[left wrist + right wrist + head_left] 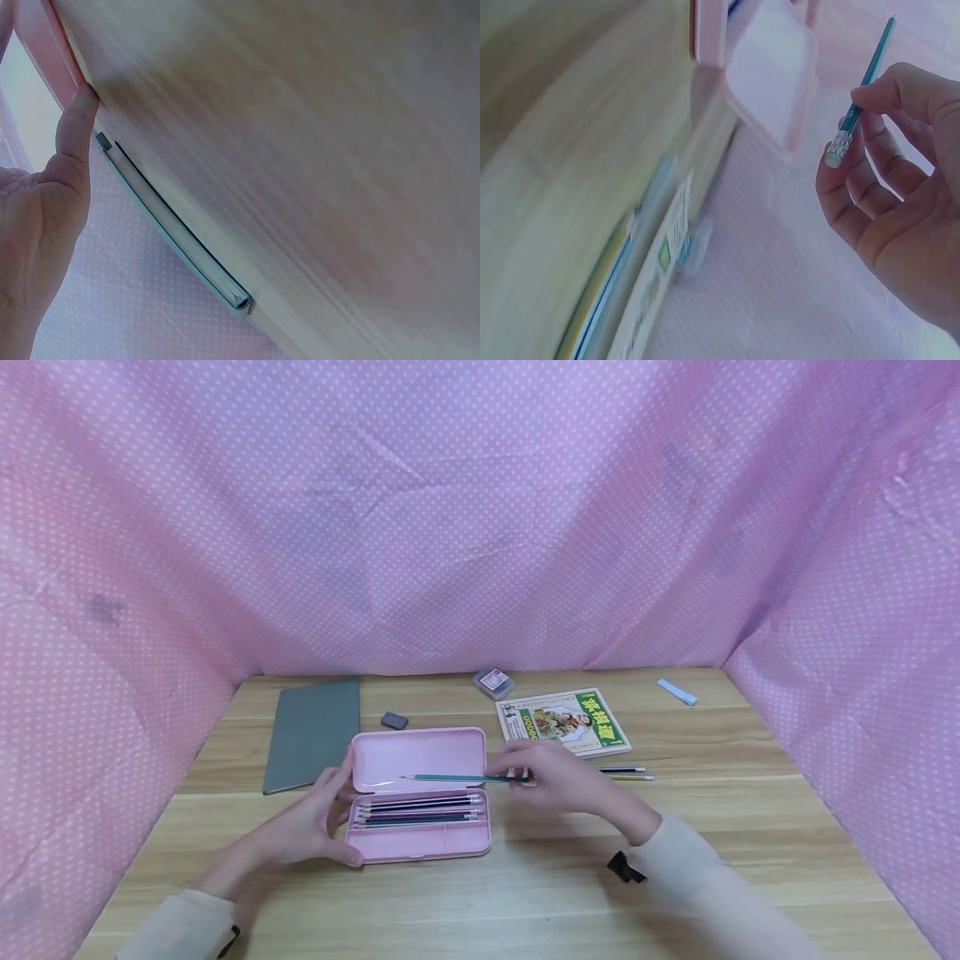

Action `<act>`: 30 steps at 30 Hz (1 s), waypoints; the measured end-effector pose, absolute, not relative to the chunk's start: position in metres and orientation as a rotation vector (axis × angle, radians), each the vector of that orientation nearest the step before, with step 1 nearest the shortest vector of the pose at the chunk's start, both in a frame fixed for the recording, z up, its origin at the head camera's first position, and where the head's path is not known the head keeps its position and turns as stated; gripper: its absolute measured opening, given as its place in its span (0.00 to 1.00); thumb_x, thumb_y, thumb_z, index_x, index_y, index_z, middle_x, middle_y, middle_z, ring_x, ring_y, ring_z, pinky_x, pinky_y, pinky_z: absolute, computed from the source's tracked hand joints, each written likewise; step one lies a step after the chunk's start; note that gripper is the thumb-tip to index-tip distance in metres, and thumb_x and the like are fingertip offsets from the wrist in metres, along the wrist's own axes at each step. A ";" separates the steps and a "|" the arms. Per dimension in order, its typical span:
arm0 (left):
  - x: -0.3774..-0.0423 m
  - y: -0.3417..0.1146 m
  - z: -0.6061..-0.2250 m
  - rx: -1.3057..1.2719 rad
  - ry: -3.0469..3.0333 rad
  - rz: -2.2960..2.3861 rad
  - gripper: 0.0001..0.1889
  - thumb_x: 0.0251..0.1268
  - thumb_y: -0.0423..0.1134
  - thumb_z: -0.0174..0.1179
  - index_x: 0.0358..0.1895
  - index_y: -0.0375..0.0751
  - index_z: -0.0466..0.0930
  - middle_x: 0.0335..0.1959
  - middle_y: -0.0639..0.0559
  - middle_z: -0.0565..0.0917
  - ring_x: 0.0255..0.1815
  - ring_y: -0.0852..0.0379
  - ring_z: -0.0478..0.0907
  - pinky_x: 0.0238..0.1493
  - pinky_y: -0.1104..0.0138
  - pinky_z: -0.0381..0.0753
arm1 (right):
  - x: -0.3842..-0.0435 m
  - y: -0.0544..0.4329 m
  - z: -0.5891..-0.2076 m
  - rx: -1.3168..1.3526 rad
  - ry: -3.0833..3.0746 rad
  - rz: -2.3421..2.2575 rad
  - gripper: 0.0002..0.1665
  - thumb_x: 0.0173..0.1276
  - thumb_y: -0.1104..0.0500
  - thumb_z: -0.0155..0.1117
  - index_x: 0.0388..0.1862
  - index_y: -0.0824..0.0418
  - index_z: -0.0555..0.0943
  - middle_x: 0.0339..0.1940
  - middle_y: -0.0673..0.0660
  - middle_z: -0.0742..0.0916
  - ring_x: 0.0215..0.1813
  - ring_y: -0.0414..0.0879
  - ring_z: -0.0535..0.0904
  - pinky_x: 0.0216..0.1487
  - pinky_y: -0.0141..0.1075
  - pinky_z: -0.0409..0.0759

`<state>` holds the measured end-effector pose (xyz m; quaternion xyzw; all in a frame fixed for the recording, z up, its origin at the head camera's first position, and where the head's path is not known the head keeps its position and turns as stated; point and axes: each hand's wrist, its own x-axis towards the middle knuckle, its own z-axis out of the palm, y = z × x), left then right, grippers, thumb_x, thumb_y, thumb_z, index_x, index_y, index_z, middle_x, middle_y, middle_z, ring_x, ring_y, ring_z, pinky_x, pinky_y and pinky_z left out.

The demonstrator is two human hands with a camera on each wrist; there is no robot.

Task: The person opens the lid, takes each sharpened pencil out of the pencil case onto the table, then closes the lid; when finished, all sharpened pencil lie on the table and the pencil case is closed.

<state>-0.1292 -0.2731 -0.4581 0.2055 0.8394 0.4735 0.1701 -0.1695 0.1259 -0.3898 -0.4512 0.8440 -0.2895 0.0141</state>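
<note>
A pink pencil case (468, 840) lies unfolded on the table, its lid (420, 758) tilted back behind the tray. Several pencils (420, 812) lie side by side in the tray's rear compartment. At the case's left end, my left hand (303, 827) holds it, thumb at the front corner and fingers by the lid. In the left wrist view a fingertip (86, 94) touches the case's edge. My right hand (555, 777) pinches a green pencil (442, 777) near its eraser end, above the case, with the point toward the left. The right wrist view shows that pencil's white eraser (834, 159).
Two more pencils (630, 773) lie right of my right hand, partly hidden by it. Behind them is a picture-covered book (562, 722). A grey-green notebook (311, 735), a dark eraser (394, 720), a small clear box (493, 682) and a light-blue strip (677, 692) lie around. Pink dotted cloth (480, 527) surrounds the table.
</note>
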 end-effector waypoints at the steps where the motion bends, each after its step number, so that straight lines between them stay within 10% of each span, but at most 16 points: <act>1: -0.129 -0.273 -0.458 0.583 2.386 1.344 0.79 0.39 0.45 0.85 0.81 0.60 0.22 0.68 0.40 0.55 0.70 0.39 0.65 0.71 0.54 0.65 | -0.169 0.132 -0.388 -1.392 2.632 -0.913 0.20 0.61 0.72 0.66 0.51 0.59 0.89 0.42 0.49 0.86 0.32 0.36 0.74 0.29 0.26 0.80; 30: -0.129 -0.274 -0.459 0.607 2.385 1.352 0.79 0.40 0.45 0.85 0.81 0.56 0.21 0.66 0.39 0.56 0.70 0.39 0.66 0.71 0.53 0.65 | -0.164 0.277 -0.421 -1.267 2.818 -0.795 0.24 0.53 0.77 0.68 0.47 0.58 0.88 0.43 0.51 0.87 0.35 0.36 0.77 0.30 0.31 0.81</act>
